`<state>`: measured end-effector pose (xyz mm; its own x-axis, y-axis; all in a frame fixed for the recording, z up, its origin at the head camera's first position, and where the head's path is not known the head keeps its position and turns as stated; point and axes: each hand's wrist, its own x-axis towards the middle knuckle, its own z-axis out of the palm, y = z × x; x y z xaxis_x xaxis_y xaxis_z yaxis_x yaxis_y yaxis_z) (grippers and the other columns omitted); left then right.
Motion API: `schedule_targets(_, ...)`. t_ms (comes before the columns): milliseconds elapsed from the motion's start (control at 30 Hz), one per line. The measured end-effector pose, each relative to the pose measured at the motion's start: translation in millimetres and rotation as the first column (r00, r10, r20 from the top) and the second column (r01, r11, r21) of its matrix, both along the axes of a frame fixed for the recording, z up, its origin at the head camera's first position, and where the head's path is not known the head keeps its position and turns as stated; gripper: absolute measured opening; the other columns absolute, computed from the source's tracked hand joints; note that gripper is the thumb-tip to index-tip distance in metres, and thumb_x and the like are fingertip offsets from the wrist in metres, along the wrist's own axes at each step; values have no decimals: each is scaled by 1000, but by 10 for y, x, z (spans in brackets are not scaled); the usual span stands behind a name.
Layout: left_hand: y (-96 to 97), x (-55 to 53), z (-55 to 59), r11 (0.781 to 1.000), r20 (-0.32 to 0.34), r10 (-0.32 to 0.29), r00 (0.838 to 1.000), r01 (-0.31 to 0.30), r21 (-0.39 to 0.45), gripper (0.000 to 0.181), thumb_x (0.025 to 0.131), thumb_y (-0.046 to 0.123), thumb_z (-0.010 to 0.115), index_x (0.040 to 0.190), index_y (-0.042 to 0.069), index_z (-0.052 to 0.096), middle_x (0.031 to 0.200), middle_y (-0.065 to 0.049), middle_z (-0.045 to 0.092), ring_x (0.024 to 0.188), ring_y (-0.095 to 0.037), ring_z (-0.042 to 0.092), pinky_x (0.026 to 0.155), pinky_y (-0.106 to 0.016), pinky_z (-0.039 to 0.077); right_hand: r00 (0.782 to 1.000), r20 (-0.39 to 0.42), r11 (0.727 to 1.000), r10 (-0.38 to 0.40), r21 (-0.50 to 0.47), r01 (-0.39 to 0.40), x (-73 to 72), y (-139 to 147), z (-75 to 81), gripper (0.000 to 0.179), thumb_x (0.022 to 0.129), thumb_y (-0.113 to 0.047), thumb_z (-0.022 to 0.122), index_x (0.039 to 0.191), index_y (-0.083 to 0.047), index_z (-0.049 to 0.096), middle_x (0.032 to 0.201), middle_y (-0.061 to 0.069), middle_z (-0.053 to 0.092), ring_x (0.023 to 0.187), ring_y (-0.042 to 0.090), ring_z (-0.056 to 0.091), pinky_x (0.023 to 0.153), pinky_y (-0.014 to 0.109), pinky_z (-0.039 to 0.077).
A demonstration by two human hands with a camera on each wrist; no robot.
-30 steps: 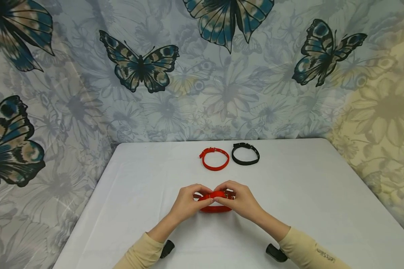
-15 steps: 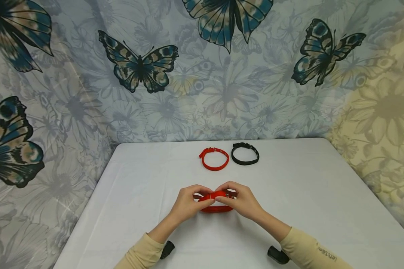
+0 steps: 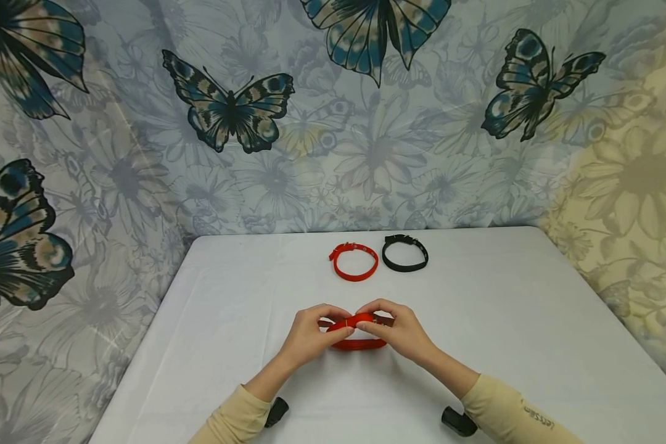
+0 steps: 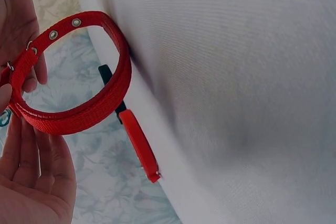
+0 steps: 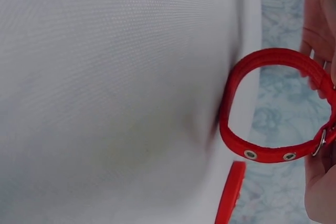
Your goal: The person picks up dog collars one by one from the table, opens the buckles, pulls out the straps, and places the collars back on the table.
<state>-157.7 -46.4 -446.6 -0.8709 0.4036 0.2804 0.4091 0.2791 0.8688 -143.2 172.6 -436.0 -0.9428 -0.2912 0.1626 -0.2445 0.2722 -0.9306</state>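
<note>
Red collar (image 3: 359, 345) sits lower-centre in the head view, fingers of left hand (image 3: 309, 334) and right hand (image 3: 398, 330) pinching its upper stretch. Right hand has nudged slightly rightward, hold otherwise same; reads as fine adjustment, probably unfinished. White worktop (image 3: 488, 314) underneath, butterfly-print covering (image 3: 377, 166) across upper frame.

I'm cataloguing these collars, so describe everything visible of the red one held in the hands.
The red collar is a narrow band bent into a rounded loop, its ribbed outer face looking like woven fabric. Metal-rimmed eyelets line one stretch, and a silvery ring sits near the gripped part. The left hand and right hand pinch it, partly hiding its fastening. The side opposite the hands is nearest the white table; whether it touches is unclear.
</note>
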Motion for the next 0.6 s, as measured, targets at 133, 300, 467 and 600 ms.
schedule_targets(133,6,-4,2,1000,2,1,1000,-1,4,19,83,20,79,101,16,74,95,11,71,88,-8,65,78,-31,55,1000,22,1000,2,-26,-1,-3,4,-15,22,86,-21,76,105,-11,70,102,2,69,99,26,62,91,30,51)
schedule_targets(300,-4,-9,-6,1000,0,7,1000,-7,1,19,83,20,79,102,16,74,96,10,71,89,-9,65,79,-31,55,1000,22,999,7,-46,-6,-18,-4,-43,23,86,-21,76,106,-10,70,102,4,69,101,27,62,92,30,51)
schedule_targets(467,-5,-8,-10,1000,-20,9,1000,-9,12,20,83,19,79,102,14,74,96,7,72,88,-11,66,78,-33,55,999,22,997,25,-74,-23,-30,-2,-72,22,87,-18,75,106,-7,69,103,7,68,101,27,62,92,30,51)
schedule_targets(600,7,-18,-6,1000,-35,-1,999,2,16,19,84,17,78,102,13,74,96,6,71,89,-10,66,78,-32,55,1000,22,994,22,-109,-19,-35,5,-95,21,88,-16,74,105,-5,69,104,9,68,101,31,63,90,29,51)
